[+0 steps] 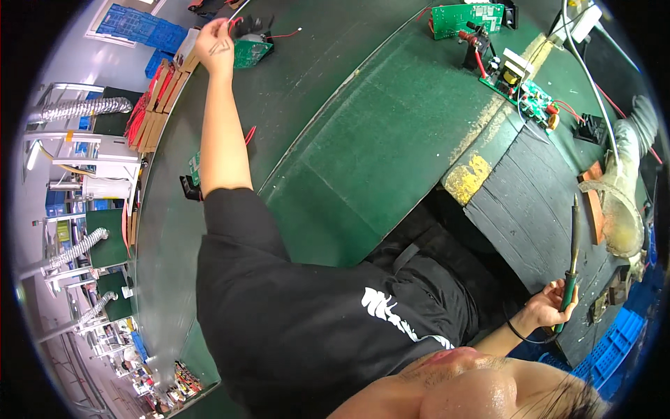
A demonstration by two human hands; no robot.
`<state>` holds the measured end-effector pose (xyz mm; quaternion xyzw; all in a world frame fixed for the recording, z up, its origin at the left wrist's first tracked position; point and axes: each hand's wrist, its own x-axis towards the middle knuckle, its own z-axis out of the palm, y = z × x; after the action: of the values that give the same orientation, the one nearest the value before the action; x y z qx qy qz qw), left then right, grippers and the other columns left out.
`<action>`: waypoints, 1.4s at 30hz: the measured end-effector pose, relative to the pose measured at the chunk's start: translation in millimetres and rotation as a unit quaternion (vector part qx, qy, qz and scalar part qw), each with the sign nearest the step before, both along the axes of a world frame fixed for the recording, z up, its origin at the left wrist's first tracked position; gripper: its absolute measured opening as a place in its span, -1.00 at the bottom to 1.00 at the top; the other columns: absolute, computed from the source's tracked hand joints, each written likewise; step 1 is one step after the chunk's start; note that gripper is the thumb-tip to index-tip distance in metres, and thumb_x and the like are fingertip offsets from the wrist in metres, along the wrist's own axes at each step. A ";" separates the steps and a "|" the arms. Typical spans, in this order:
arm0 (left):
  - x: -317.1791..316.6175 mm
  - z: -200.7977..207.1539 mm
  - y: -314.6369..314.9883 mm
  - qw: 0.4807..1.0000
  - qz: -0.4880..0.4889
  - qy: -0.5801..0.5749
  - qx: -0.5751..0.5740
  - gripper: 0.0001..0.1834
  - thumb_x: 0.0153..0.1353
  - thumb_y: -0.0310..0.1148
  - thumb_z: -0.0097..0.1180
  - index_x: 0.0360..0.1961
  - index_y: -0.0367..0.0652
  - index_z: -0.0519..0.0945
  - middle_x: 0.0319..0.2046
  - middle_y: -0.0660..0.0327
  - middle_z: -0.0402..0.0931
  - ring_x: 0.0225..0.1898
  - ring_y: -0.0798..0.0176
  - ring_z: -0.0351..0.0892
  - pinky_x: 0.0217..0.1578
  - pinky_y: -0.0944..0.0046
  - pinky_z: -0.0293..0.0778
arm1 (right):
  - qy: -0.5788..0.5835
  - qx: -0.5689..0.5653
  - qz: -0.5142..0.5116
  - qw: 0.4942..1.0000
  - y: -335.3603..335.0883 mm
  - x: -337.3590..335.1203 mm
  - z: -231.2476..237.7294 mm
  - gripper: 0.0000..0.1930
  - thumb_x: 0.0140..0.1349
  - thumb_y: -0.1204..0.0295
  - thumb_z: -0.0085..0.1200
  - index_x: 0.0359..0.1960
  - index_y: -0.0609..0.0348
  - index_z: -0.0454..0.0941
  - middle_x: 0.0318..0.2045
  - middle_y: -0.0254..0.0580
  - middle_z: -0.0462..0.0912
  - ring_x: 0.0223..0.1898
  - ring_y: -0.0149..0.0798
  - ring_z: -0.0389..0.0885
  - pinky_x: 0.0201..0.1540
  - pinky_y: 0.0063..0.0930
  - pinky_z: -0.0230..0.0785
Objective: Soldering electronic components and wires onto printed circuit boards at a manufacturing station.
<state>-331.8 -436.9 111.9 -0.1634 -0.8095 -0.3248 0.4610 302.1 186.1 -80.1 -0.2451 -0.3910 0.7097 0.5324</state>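
My left hand [215, 46] is stretched out to the far left over the dark bench. Its fingers are closed around a red wire [233, 25] at a green circuit board [250, 53] with black parts, partly blurred. Low on the right, my right hand [553, 304] grips the green handle of a soldering iron [572, 260], its tip pointing up and away. A cable loops from the handle past my wrist. Another green board [195, 167] with a black part shows partly behind my left forearm.
On the green bench mat [377, 140] at the back right stand an upright circuit board [466, 19] and a populated board [527, 98] with wires. A flexible fume duct [624, 202] rises at the right, above blue crates [618, 342]. Cardboard boxes [167, 94] line the bench's left edge.
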 end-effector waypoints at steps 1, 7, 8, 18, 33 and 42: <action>8.7 -6.2 -3.1 0.999 -0.010 -0.041 0.026 -0.91 0.34 -0.48 0.30 -0.22 -0.26 0.78 -0.35 0.15 0.79 -0.34 0.35 0.73 -0.24 0.32 0.59 | -0.002 0.001 0.001 1.000 -0.1 0.9 0.1 -0.52 0.42 0.09 0.02 0.09 0.26 0.62 -0.17 0.10 0.76 -0.28 -0.04 0.75 -0.36 -0.35 0.58; 83.0 -66.1 -1.2 0.966 -0.018 -0.256 0.024 -0.89 0.31 -0.48 0.34 -0.17 -0.22 0.80 -0.33 0.19 0.79 -0.35 0.39 0.72 -0.24 0.35 0.61 | -0.010 0.003 0.029 1.000 4.2 1.9 3.6 -0.52 0.43 0.11 0.00 0.09 0.29 0.62 -0.16 0.09 0.76 -0.28 -0.04 0.75 -0.40 -0.41 0.55; 97.1 -80.5 3.0 0.960 -0.041 -0.277 0.016 -0.88 0.27 -0.48 0.37 -0.18 -0.21 0.80 -0.35 0.21 0.78 -0.36 0.37 0.73 -0.26 0.34 0.61 | -0.011 0.000 0.032 0.999 5.3 1.2 5.4 -0.52 0.43 0.11 0.00 0.09 0.29 0.62 -0.16 0.09 0.76 -0.29 -0.04 0.75 -0.40 -0.42 0.55; 211.8 -89.6 -97.0 0.838 0.363 -0.230 -0.336 -0.27 0.09 0.11 0.46 0.15 -0.18 0.63 0.04 -0.07 0.63 0.15 -0.13 0.60 0.12 -0.12 0.52 | -0.028 -0.008 0.007 1.000 -2.5 -7.6 17.4 -0.54 0.39 0.15 -0.01 0.06 0.30 0.64 -0.15 0.08 0.76 -0.27 -0.06 0.74 -0.41 -0.45 0.53; 243.4 -85.6 -137.7 0.649 0.454 -0.392 -0.468 -0.50 0.18 0.13 0.37 -0.08 -0.04 0.71 -0.04 0.10 0.59 0.03 -0.06 0.63 -0.06 -0.03 0.58 | -0.017 -0.005 0.020 1.000 2.5 -4.4 12.1 -0.50 0.42 0.11 -0.06 0.07 0.33 0.64 -0.16 0.13 0.75 -0.31 -0.04 0.73 -0.52 -0.46 0.44; 265.4 -79.5 -158.4 0.700 0.333 -0.377 -0.507 -0.47 0.33 -0.21 0.18 0.32 0.02 0.54 0.34 0.07 0.39 0.39 -0.05 0.30 0.36 -0.38 0.19 | 0.021 -0.018 0.017 0.999 1.0 -3.3 6.8 -0.51 0.41 0.10 -0.01 0.05 0.30 0.66 -0.15 0.08 0.77 -0.27 -0.04 0.73 -0.40 -0.41 0.48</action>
<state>-66.4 -595.3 32.4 0.0437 -0.9596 0.2745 0.0432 298.8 187.1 -73.3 -0.2330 -0.3715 0.7302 0.5239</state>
